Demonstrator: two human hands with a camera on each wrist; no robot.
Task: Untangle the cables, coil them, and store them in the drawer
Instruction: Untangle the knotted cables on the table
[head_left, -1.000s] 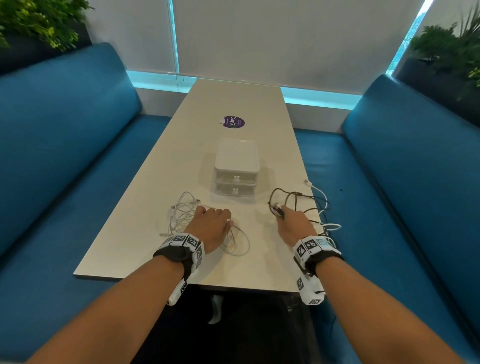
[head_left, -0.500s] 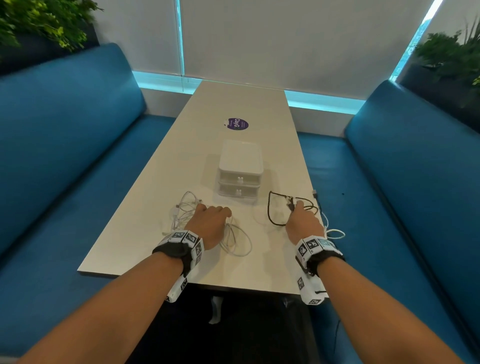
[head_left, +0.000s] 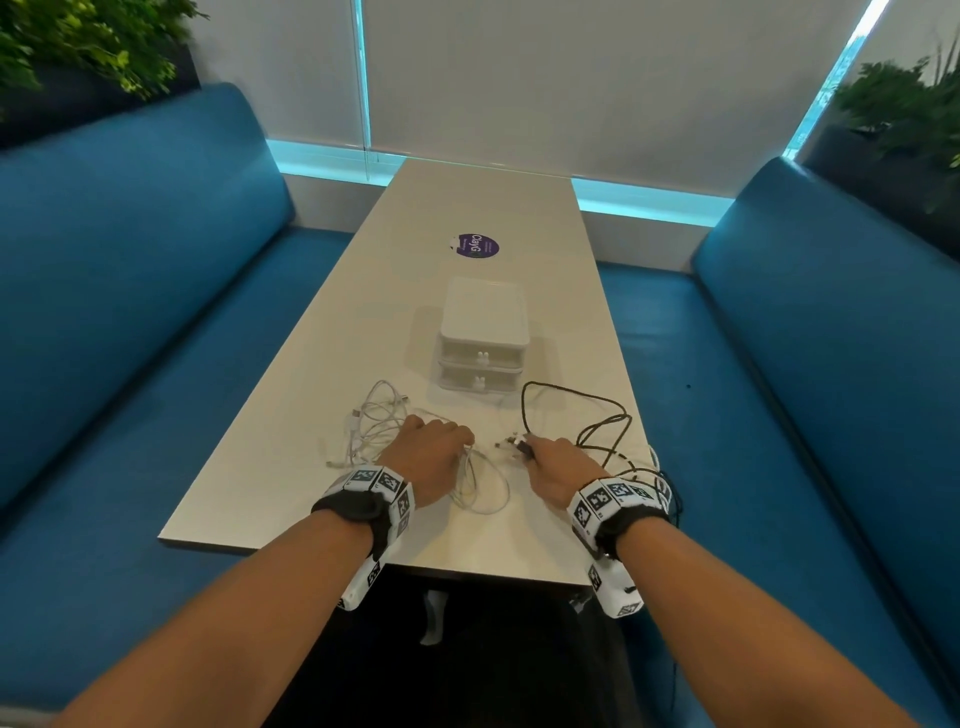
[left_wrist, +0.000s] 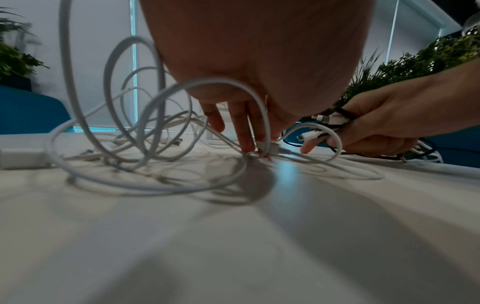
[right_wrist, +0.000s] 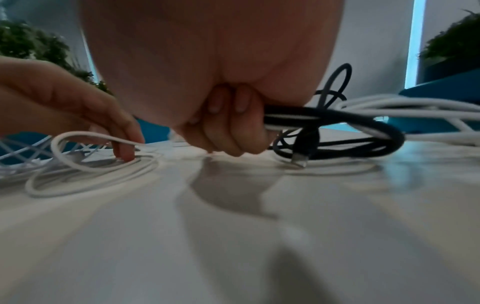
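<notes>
Untangling step, by the look of it. Right hand (head_left: 558, 467) clenched around black cable (head_left: 571, 410) and white plug ends, just right of drawer unit (head_left: 483, 338). Left hand (head_left: 426, 457) pinning white cables (head_left: 374, 426) with straight fingertips (left_wrist: 245, 142), front-left of unit. Next, probably: drawing bundles apart gently, then coiling.

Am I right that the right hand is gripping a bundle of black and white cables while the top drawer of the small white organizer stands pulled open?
Not quite: both drawers of the organizer are closed, as the head view shows. The right hand does grip the black and white cables.
</notes>
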